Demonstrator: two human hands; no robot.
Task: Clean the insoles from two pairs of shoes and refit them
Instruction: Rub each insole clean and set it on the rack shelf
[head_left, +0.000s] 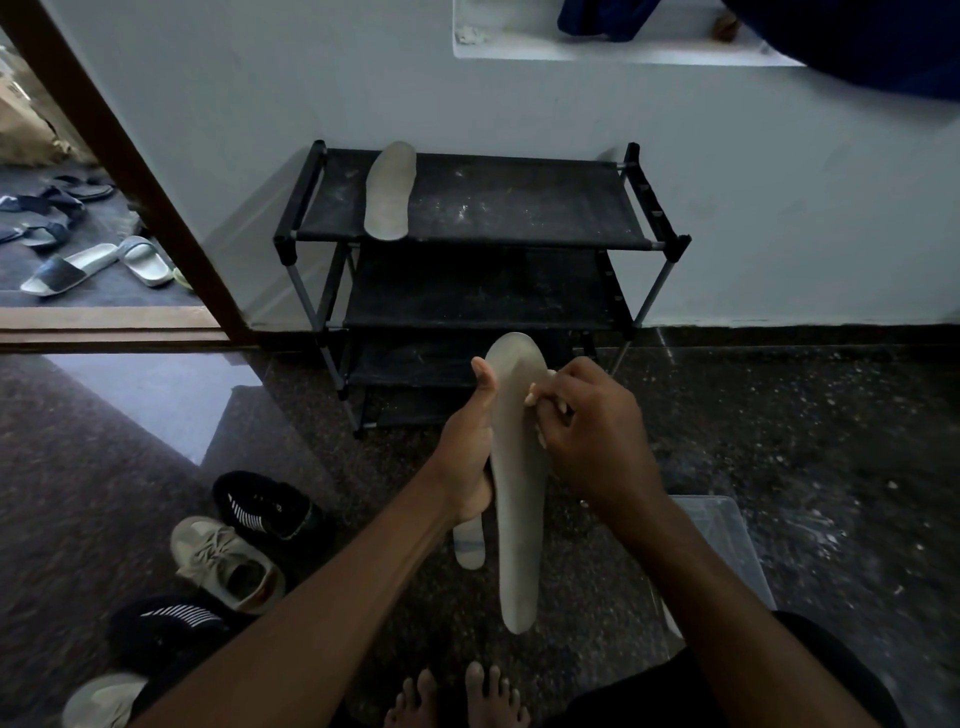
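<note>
Midway, left hand (467, 449) grips insole (519, 519); right hand (592, 431) pinches its edge, fingers curled.

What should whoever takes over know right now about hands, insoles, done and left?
Left hand: grips the grey insole at mid-length.
Right hand: pinches its edge, cleaning.
Second grey insole: lies on the shoe rack, top shelf.
Pale insole: its end shows below the left hand.
Black sneakers and beige sneakers: on the floor, left.
Left: finish cleaning, refit; none looks refitted.
</note>
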